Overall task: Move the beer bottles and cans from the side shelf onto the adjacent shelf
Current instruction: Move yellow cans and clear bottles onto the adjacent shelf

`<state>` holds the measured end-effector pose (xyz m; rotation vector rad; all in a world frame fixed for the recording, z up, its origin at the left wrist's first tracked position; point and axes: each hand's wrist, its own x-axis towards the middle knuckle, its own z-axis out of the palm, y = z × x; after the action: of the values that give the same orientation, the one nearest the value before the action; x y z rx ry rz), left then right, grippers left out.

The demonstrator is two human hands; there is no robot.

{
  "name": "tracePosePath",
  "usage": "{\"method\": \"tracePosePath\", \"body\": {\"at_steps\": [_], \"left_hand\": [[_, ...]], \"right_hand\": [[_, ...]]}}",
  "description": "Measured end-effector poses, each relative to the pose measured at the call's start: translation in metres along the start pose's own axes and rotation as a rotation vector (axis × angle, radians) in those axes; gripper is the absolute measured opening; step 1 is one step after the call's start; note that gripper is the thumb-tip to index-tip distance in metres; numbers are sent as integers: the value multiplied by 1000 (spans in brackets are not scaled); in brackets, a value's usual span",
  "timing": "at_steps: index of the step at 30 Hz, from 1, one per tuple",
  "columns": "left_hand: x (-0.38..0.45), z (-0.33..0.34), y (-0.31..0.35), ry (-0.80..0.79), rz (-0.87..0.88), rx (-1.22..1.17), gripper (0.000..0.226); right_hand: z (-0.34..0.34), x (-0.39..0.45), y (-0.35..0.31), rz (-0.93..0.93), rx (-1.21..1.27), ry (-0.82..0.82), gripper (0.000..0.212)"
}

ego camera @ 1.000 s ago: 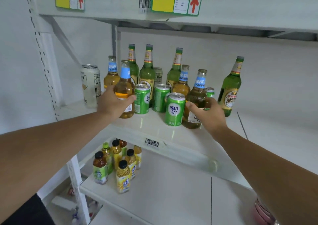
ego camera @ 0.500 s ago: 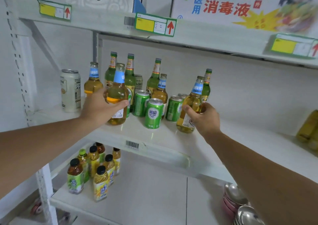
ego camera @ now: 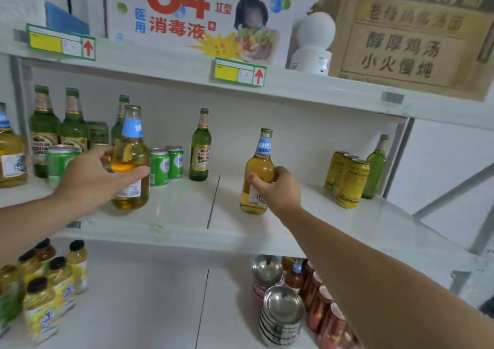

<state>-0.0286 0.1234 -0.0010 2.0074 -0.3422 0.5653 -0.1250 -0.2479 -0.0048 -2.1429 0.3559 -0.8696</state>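
You face a white metal middle shelf (ego camera: 347, 215) with bare surface between the lone green glass bottle (ego camera: 200, 148) and the gold cans (ego camera: 350, 180) near its right edge. Your left hand (ego camera: 91, 177) curls round a clear amber beer bottle with a blue neck label (ego camera: 131, 159); your right hand (ego camera: 275, 188) wraps a second blue-labelled amber bottle (ego camera: 258, 172), just right of the shelf seam.

On the top shelf stands a big white box (ego camera: 197, 14) with a red "84" on it. Beside it is a round white camera (ego camera: 312, 44), then a brown cardboard box (ego camera: 409, 36). Yellow price tags (ego camera: 60, 45) with red arrows hang on the shelf edge. On the bottom shelf, yellow drink bottles (ego camera: 48, 295) stand at the left. Stacked metal bowls (ego camera: 280, 316) sit at the right, next to red cans (ego camera: 328, 319).
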Motion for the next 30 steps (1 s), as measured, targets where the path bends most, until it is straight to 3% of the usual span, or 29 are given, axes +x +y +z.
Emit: {"method": "tracePosePath", "body": {"at_steps": [7,13,18,30], "left_hand": [[-37,100,81,-42,-36,-70,56],[-47,164,128,-171,-5,-128,42],[-33,212,142,-229,13,-187,55],[54,283,120,-282,67,-196,48]], "right_hand": [[-109,-6,62,-9,-49,41,48],[-152,-1,96,75,20,72,54],[-155,15,107,118,63,75,55],[-113,86,112,167,5,124,54]]}}
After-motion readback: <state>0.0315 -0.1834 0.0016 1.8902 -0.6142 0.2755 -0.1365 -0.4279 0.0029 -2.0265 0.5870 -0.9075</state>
